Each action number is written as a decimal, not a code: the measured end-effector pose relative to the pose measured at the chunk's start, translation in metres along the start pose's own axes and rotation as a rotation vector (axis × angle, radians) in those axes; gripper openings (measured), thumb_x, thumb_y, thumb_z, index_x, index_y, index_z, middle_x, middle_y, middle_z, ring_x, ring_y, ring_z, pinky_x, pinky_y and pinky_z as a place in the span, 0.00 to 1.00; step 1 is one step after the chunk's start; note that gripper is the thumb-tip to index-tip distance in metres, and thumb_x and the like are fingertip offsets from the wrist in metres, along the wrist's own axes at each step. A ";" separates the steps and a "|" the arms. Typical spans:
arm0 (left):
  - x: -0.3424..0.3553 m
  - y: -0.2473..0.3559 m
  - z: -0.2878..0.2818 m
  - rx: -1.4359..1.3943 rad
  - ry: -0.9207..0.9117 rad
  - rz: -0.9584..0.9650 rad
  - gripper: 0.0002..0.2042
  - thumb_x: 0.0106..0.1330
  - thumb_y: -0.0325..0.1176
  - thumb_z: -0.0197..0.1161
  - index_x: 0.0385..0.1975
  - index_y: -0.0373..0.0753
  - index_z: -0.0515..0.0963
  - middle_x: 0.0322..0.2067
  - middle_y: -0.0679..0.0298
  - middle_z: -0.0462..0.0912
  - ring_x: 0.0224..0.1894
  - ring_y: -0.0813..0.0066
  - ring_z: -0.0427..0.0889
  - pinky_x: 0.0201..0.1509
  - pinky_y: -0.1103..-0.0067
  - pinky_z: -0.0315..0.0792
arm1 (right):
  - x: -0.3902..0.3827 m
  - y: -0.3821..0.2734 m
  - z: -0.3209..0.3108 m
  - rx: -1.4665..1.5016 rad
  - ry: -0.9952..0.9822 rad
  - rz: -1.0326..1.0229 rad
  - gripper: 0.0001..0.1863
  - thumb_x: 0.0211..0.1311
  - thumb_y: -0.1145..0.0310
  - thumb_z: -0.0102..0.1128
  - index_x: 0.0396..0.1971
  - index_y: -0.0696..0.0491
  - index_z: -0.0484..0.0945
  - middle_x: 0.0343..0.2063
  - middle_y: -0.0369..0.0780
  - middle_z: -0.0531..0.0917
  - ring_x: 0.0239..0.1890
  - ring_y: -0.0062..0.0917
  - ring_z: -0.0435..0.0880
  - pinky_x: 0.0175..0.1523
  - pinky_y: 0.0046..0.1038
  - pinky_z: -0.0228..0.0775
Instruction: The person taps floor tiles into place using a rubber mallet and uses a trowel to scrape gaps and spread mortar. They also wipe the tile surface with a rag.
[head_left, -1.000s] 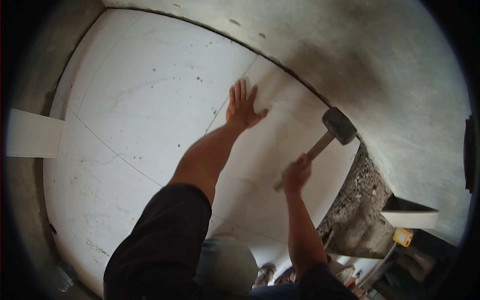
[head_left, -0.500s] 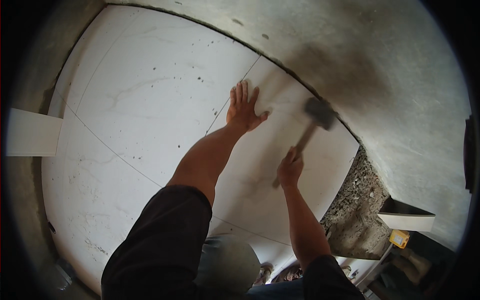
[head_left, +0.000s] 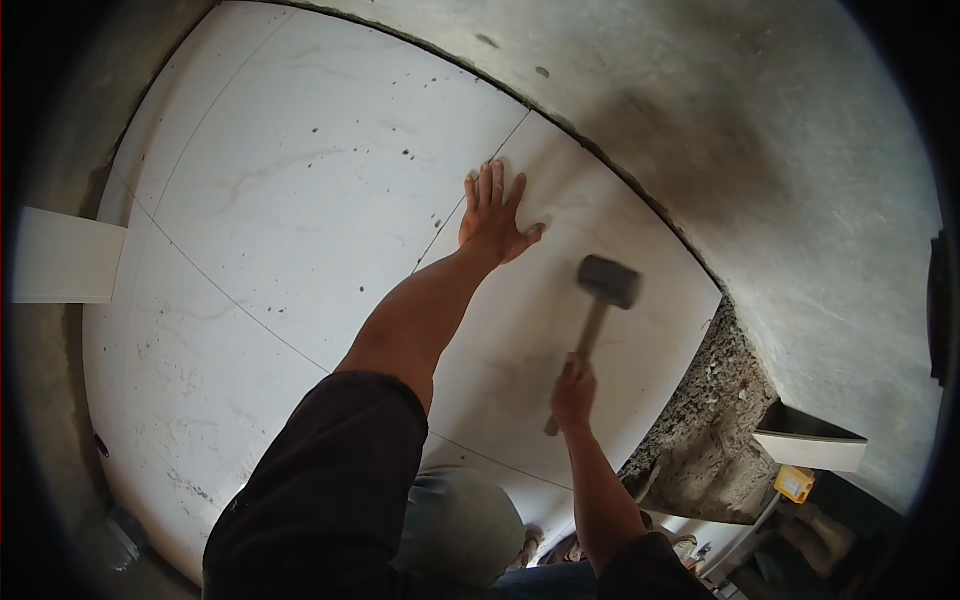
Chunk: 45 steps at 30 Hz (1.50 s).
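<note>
My left hand (head_left: 492,218) lies flat with spread fingers on the white veined floor tile (head_left: 510,350), its fingertips close to the joint with the neighbouring tile (head_left: 330,200). In my right hand (head_left: 573,393) is a mallet with a dark, blocky head (head_left: 609,281) and a wooden handle (head_left: 592,332). The fingers wrap round the handle's lower part, and its butt end sticks out below them. The mallet's head shows over the right-hand tile, slightly blurred; whether it touches the surface I cannot tell.
A grey plastered wall (head_left: 800,190) runs along the tiles' far right edge. Rough mortar (head_left: 715,430) lies beyond the tile's right end. A white-sided piece (head_left: 815,450) and a yellow device (head_left: 794,484) are at lower right. A white panel (head_left: 70,257) juts in at left. Dark crumbs dot the tiles.
The mallet has come toward me and a little left, away from the wall edge, with my right hand lower. My left hand stays flat at the same place on the tile.
</note>
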<state>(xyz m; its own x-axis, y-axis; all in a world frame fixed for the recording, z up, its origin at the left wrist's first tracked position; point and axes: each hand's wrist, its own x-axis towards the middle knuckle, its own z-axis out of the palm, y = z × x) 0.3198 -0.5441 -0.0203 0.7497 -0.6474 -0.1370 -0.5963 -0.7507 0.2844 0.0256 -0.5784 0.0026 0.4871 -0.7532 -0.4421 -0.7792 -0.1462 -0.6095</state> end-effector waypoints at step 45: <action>-0.033 0.020 0.031 -0.294 0.303 -0.273 0.39 0.63 0.61 0.46 0.70 0.46 0.53 0.71 0.46 0.41 0.74 0.51 0.35 0.74 0.56 0.30 | 0.052 0.015 -0.054 0.136 0.048 -0.055 0.11 0.71 0.63 0.45 0.32 0.54 0.65 0.19 0.36 0.71 0.16 0.17 0.72 0.13 0.21 0.64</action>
<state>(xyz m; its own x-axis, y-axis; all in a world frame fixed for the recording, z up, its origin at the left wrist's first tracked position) 0.2745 -0.5419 -0.0392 0.9427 -0.3327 0.0252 -0.2933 -0.7902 0.5381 0.0184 -0.6545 0.0061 0.5057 -0.7765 -0.3760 -0.6896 -0.1019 -0.7170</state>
